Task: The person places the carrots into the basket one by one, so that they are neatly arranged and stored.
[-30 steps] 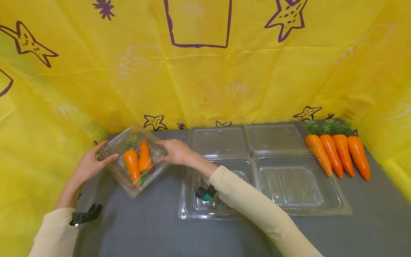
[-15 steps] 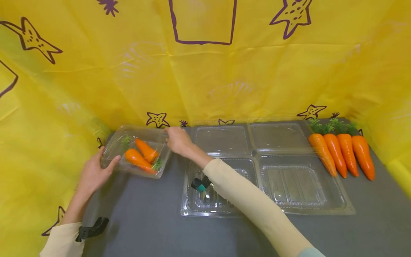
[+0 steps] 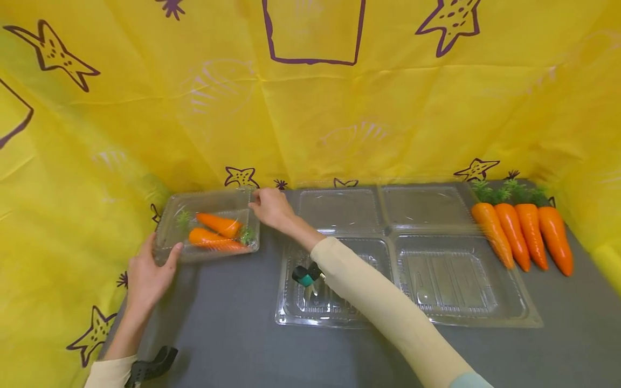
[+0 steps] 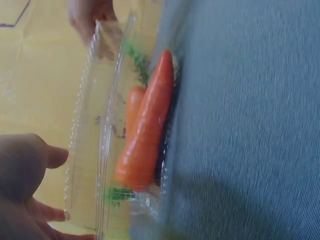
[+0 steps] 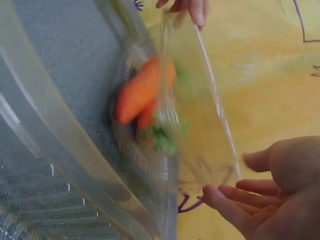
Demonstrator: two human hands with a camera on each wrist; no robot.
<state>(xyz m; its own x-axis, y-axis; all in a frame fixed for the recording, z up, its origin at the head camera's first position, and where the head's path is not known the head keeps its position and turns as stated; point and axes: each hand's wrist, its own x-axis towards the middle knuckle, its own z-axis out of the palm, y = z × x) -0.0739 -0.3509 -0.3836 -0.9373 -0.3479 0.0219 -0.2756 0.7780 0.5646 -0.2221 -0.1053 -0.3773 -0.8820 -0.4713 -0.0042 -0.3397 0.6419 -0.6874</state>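
Note:
A clear lidded plastic container (image 3: 170, 215) stands at the back left of the table, its long side along the back wall. Two toy carrots (image 3: 213, 238) with green tops lie inside, side by side. My left hand (image 3: 150, 277) holds the container's near left corner, thumb toward the front side and fingers around the left end. At the opposite end, my right hand (image 3: 273, 209) grips the back right corner. In the right wrist view, the fingertips (image 5: 212, 194) are at the rim and the thumb lies by the lid's top edge. The left wrist view shows the left thumb (image 4: 57, 156) against the lid.
Two open clear containers (image 3: 446, 275) stand side by side at the middle and right, lids folded back toward the wall. Beyond them, several carrots (image 3: 529, 237) lie in a row at the right. A yellow patterned cloth (image 3: 310, 118) encloses the grey table (image 3: 233, 312).
The container with two carrots has turned from a diagonal position to lie roughly along the back wall. My right hand has moved back with its corner; my left hand has shifted nearer the front.

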